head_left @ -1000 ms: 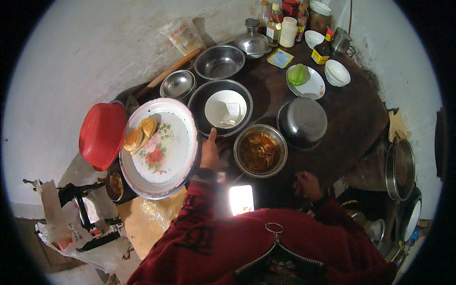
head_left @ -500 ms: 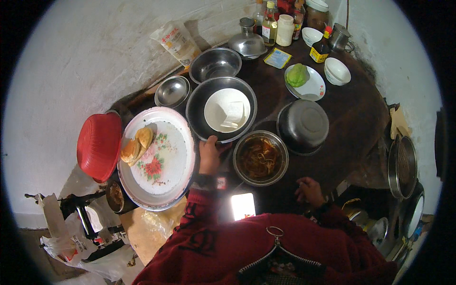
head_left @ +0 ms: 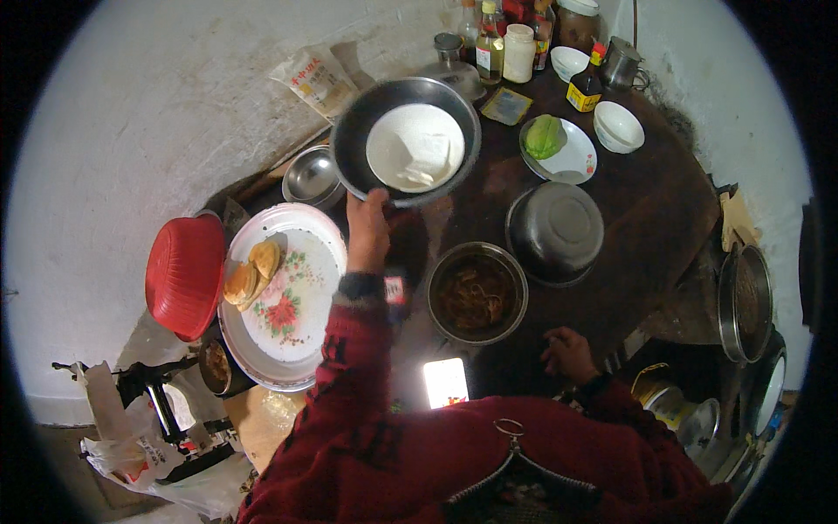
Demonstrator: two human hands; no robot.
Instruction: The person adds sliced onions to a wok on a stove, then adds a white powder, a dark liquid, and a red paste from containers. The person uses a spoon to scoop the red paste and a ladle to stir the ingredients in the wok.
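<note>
My left hand (head_left: pixel 367 229) grips the near rim of a dark metal basin (head_left: pixel 346 144), thumb on the edge. The basin is raised over the far left of the table. Inside it sits a white bowl (head_left: pixel 390 157) with pale, flat-sided pieces I cannot identify. My right hand (head_left: pixel 568 354) rests by the near table edge, its fingers curled in with nothing visible in them. Between the hands stands a metal bowl (head_left: pixel 476 293) of brownish food with pale strands. An upside-down metal pot (head_left: pixel 559 229) is beside it.
A flowered enamel tray (head_left: pixel 319 332) with flat breads (head_left: pixel 253 275) lies left, next to a red plastic basin (head_left: pixel 182 275). A small metal bowl (head_left: pixel 312 177) stands behind the tray. A plate (head_left: pixel 576 157) holds a green gourd (head_left: pixel 545 137). A lit phone (head_left: pixel 446 382) lies near me.
My left hand has lifted the metal basin, with the white bowl in it, up and away from me. It now covers the other basin behind. My right hand has stayed put.
</note>
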